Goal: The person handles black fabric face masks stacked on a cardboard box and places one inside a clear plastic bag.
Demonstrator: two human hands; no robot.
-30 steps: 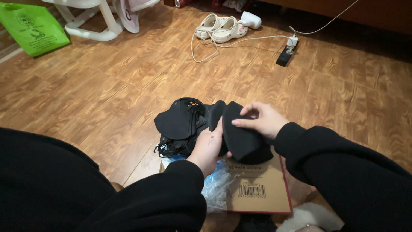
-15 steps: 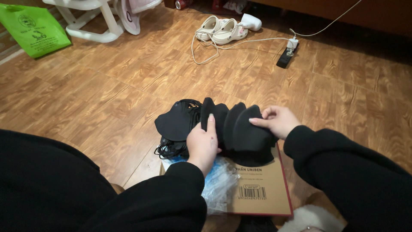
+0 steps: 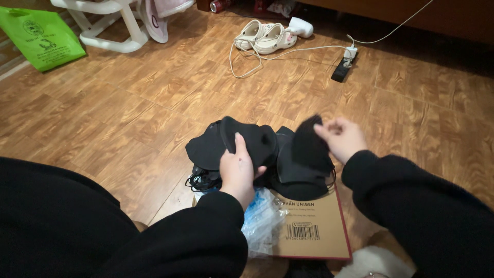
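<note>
Looking down: two hands work over a heap of black cloth pieces on the floor.
Floor [image 3: 128, 118]: brown wood, wide, under everything.
Green bag [image 3: 43, 41]: lies flat on the floor, far off at the top left.
White chair legs [image 3: 110, 25]: stand near the green bag.
Cardboard sheet [image 3: 314, 226]: brown, flat on the floor, partly under the black heap.
Black heap [image 3: 206, 149]: soft black cloth pieces piled together, just past the cardboard sheet.
Left hand [image 3: 237, 172]: fingers closed on one black piece [image 3: 254, 141] at the top of the heap.
Right hand [image 3: 342, 139]: fingers pinched on another black piece [image 3: 309, 146], lifted a bit; blurry.
Hands together: apart, each gripping its own piece.
Clear plastic bag [image 3: 262, 219]: crumpled, beside the left wrist, on the cardboard sheet.
White shoes [image 3: 265, 36]: a pair, far away.
Power strip [image 3: 343, 67]: black, with a white cord, near the shoes.
</note>
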